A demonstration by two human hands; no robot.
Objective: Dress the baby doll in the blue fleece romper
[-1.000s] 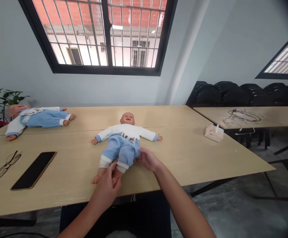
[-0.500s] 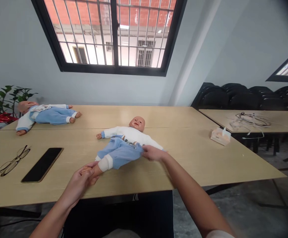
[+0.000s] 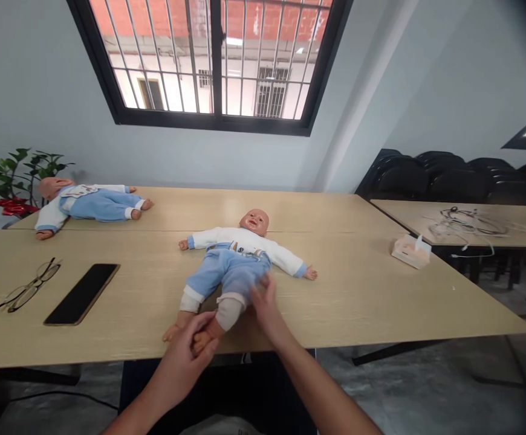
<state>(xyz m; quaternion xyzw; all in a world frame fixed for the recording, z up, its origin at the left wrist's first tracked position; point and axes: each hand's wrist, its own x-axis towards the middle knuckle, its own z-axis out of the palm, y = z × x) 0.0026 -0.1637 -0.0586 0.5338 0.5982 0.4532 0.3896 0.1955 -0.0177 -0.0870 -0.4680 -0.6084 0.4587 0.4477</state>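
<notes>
A baby doll [image 3: 245, 238] in a white top and light blue trousers [image 3: 227, 266] lies on its back, feet toward me. My left hand [image 3: 194, 344] is closed around the foot and ankle of the doll's leg on the right. Beside that same leg, my right hand [image 3: 265, 302] is near or against the outer side of the trousers, thumb and fingers apart and slightly blurred. The trousers sit around the waist, and white cuffs [image 3: 230, 309] show above bare feet. The doll's other foot [image 3: 172, 332] rests near the table edge, partly behind my left hand.
A second doll [image 3: 95, 202] lies at the table's back left, by a potted plant [image 3: 22, 175]. Glasses [image 3: 29, 287] and a phone [image 3: 81, 294] lie at left. A tissue box [image 3: 411, 251] stands at right; cables [image 3: 469, 222] cover part of another table.
The doll's leg has swung right and toward me, with my left hand holding its foot. My right hand has moved from the waistband down beside the leg, and the doll's arm on the right now shows.
</notes>
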